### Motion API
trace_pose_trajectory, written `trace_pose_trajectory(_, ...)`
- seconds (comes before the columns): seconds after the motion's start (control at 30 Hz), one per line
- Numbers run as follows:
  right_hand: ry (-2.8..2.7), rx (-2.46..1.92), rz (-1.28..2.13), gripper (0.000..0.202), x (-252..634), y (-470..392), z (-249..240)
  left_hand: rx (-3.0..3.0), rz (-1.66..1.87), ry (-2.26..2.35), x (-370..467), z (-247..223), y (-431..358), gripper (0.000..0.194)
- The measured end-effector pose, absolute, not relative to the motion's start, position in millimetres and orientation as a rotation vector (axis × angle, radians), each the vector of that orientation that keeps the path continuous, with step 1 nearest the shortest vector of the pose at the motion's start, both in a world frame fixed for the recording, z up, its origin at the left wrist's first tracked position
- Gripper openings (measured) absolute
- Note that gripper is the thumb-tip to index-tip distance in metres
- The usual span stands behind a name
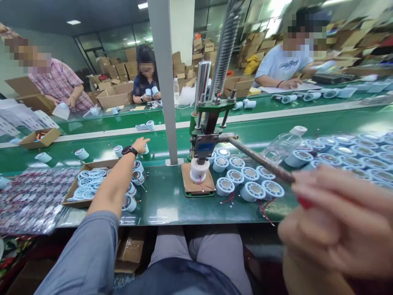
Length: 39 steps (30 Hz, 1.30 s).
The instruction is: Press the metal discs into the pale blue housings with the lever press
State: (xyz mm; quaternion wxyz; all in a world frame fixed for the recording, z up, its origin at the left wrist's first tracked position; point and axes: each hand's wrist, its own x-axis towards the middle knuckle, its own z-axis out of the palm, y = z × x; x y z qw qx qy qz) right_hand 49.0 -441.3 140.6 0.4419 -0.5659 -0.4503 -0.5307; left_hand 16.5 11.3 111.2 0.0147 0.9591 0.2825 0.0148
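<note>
My left hand point(141, 146) reaches out over the green belt with a finger stretched forward. Just under it stands a light blue cylindrical housing point(146, 150); whether they touch I cannot tell. My right hand point(331, 225), blurred and close to the camera, is closed round the end of the metal lever point(260, 157) of a hand press point(205, 143). Beneath the press ram a white round fixture point(199, 170) sits on a brown board point(187, 180), with thin red wires at its front. Several light blue round housings point(250, 174) stand right of the press, some trailing wires.
A cardboard box point(72, 192) of light blue rings is at left, beside wrapped parts point(27, 200). Many housings point(353, 151) and a clear plastic bottle point(284, 143) occupy the right. A grey post point(167, 82) rises behind the bench edge. Three people work across the belt.
</note>
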Motion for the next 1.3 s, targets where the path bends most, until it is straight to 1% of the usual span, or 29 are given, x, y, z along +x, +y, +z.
trace_pose_trajectory(0.03,-1.107,-1.392,-1.348,0.046,60.7,-435.4,167.3,2.997,-0.028,0.887,21.4,112.8,5.2,0.054)
trace_pose_trajectory(0.1,-1.137,-1.42,-1.348,0.034,85.0,-418.6,218.1,3.02,-0.13,0.923,25.2,115.5,-14.5,0.045)
trace_pose_trajectory(0.13,-1.161,-1.449,-1.312,0.031,97.8,-407.9,239.6,3.038,-0.159,0.925,23.7,116.1,-27.9,0.043)
trace_pose_trajectory(0.2,-1.157,-1.506,-1.142,0.032,123.5,-383.4,272.1,3.079,-0.208,0.893,13.6,113.9,-61.5,0.041)
trace_pose_trajectory(0.33,-1.054,-1.673,-0.765,0.034,162.2,-338.6,302.9,3.106,-0.331,0.755,-23.7,93.1,-141.2,0.036)
trace_pose_trajectory(0.4,-1.027,-1.73,-0.692,0.039,169.8,-328.6,308.2,3.094,-0.343,0.731,-38.7,79.5,-173.7,0.039)
trace_pose_trajectory(0.47,-1.036,-1.724,-0.657,0.044,169.3,-329.3,305.7,3.082,-0.306,0.745,-46.8,70.3,-193.3,0.047)
trace_pose_trajectory(0.53,-1.051,-1.669,-0.675,0.046,160.8,-337.5,288.4,3.062,-0.221,0.769,-52.1,69.2,-197.4,0.058)
trace_pose_trajectory(0.6,-1.024,-1.556,-0.766,0.049,144.2,-346.8,249.3,3.044,-0.089,0.812,-61.4,76.8,-185.2,0.063)
trace_pose_trajectory(0.67,-0.929,-1.419,-0.837,0.048,121.0,-351.0,188.3,3.036,0.054,0.932,-80.2,90.0,-156.5,0.057)
trace_pose_trajectory(0.7,-0.859,-1.36,-0.822,0.046,108.3,-350.0,152.7,3.036,0.097,1.036,-93.5,97.1,-136.9,0.051)
trace_pose_trajectory(0.73,-0.835,-1.39,-0.756,0.049,95.8,-347.0,116.4,3.026,0.13,1.17,-108.8,103.7,-114.8,0.047)
trace_pose_trajectory(0.77,-0.814,-1.428,-0.723,0.056,84.1,-342.3,81.8,3.005,0.107,1.351,-125.4,109.3,-91.7,0.045)
trace_pose_trajectory(0.83,-0.782,-1.558,-0.559,0.074,66.2,-330.0,25.1,2.966,-0.053,1.531,-158.6,116.0,-48.1,0.037)
trace_pose_trajectory(0.9,-0.721,-1.631,-0.371,0.083,58.0,-317.5,-8.2,2.925,-0.162,1.604,-185.7,116.4,-15.3,0.029)
trace_pose_trajectory(0.97,-0.653,-1.635,-0.259,0.083,59.0,-308.0,-20.0,2.904,-0.231,1.625,-203.6,111.9,4.6,0.023)
trace_pose_trajectory(1.1,-0.614,-1.645,-0.255,0.079,70.1,-298.6,-14.3,2.897,-0.273,1.561,-218.5,98.7,22.8,0.023)
trace_pose_trajectory(1.23,-0.568,-1.665,-0.296,0.077,70.3,-292.7,-8.5,2.909,-0.212,1.501,-217.9,96.4,34.9,0.021)
trace_pose_trajectory(1.3,-0.544,-1.675,-0.328,0.074,63.7,-292.7,-6.8,2.923,-0.078,1.493,-214.0,100.9,29.4,0.021)
